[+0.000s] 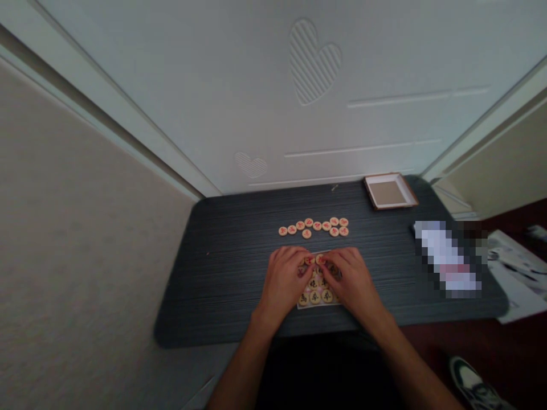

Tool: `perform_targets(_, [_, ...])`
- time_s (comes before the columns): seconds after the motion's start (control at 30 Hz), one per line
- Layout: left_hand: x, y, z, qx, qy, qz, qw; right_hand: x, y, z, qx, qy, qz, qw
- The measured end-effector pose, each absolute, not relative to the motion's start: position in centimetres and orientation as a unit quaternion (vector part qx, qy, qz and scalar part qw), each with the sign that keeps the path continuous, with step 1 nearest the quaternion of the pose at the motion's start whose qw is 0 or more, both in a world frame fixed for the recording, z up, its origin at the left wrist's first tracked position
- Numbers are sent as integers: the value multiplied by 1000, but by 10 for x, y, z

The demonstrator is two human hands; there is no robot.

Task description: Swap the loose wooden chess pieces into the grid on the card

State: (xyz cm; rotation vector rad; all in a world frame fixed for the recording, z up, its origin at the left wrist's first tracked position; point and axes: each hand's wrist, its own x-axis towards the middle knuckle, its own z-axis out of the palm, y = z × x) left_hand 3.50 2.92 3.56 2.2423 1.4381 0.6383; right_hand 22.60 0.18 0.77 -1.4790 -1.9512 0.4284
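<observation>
Dark grey and finely streaked, the table (231,285) stands against a white door (213,85), with a beige wall off to the left. Closest to us, down beside it, a green-and-white shoe (468,378) pokes into view over a deep red floor. At the table's near side both bare hands lean in over a pale tray (318,306) of round pieces; its front rows, marked in black (315,296), show between the wrists. Left hand (287,279) and right hand (350,279) nearly meet at the tray's far edge, each grip narrow, thumb and forefinger at one of two red-marked pieces (320,259) side by side. Whether they're pinched or merely pressed, I can't tell. Just beyond lie eleven loose red-marked discs (317,226), eight in a wavering row and three on its near side. Over by the right end is something flat, blurred to blocks (447,256); farther back, near the door, sits an open brown-and-white box (387,195).
</observation>
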Motion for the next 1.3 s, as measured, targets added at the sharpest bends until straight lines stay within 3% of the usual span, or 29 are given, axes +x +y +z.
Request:
perform_targets(0.43, [10, 38, 39, 773, 528, 294, 194, 266, 0, 7, -612, -678, 140, 383])
perform_targets(0.9, [48, 39, 38, 826, 477, 215, 211, 270, -6, -14, -622, -641, 162, 419])
perform_targets(1.3, [21, 68, 45, 825, 470, 258, 180, 272, -6, -14, -624, -626, 191, 426])
